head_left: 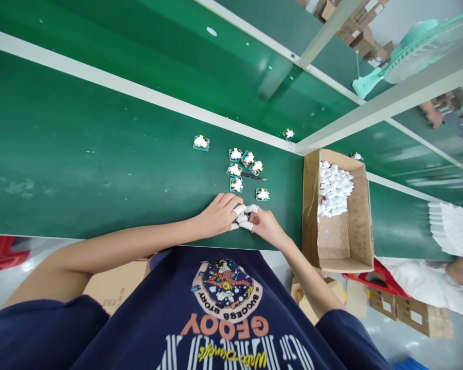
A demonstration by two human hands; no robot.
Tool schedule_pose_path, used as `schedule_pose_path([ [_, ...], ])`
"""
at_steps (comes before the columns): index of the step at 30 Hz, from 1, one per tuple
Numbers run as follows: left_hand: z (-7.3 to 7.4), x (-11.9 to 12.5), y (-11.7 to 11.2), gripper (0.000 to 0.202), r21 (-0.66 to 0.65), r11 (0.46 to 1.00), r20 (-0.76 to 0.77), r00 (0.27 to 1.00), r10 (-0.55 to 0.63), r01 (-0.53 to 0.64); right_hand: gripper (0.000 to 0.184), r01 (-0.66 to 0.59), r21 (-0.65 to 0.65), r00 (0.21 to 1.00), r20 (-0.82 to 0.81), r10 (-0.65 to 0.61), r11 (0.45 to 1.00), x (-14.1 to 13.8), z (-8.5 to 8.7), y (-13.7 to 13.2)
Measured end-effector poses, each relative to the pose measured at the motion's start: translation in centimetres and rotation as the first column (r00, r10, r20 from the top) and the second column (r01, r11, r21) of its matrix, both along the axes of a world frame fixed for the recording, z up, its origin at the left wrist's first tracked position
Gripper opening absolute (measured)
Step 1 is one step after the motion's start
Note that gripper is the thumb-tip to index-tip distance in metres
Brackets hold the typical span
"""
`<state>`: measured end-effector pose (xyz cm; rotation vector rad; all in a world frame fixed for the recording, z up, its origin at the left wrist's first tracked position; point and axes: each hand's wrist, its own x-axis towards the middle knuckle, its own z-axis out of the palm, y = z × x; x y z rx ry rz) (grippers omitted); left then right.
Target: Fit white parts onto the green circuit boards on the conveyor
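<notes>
Green desk point(100, 169), hands point(243, 220) meeting at its near edge

An open brown cardboard box point(345, 241) stands to the right, filled with a heap of small white pieces point(334, 189). Ahead of the hands lies a loose cluster of small green boards topped with white parts point(235, 169), with slim black tweezers point(253, 176) among them, lying roughly along the desk. The left hand point(218, 216) and right hand point(268, 227) both curl closed, white finger cots point(246, 225) pressed together; whatever they pinch is hidden. The nearest board point(262, 194) sits just ahead of the right hand, which is also nearer the box.
</notes>
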<state>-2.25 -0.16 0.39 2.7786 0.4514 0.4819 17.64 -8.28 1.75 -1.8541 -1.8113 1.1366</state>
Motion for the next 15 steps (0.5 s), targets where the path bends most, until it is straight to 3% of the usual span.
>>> schedule_pose_path([
  [3, -0.2, 0.1, 0.2, 0.03, -0.08, 0.995, -0.013, 0.998, 0.054, -0.055, 0.042, -0.005, 0.137, 1.0, 0.007, 0.004, 0.99, 0.3, -1.2, -1.0],
  [7, -0.5, 0.1, 0.4, 0.021, -0.112, 0.993, -0.036, 0.999, 0.033, -0.037, 0.049, -0.01, 0.299, 1.0, -0.002, 0.011, 0.954, 0.4, -2.1, -2.1],
  [11, -0.6, 0.1, 0.4, 0.022, -0.132, 0.991, -0.027, 0.999, 0.032, -0.035, 0.035, 0.01, 0.412, 0.999, 0.04, -0.029, 0.911, -0.5, -1.9, -2.2],
  [15, -0.6, 0.1, 0.5, 0.023, -0.148, 0.989, -0.012, 1.0, 0.013, -0.015, 0.026, 0.107, 0.411, 0.994, -0.047, -0.096, 0.905, -1.2, -1.6, -2.2],
])
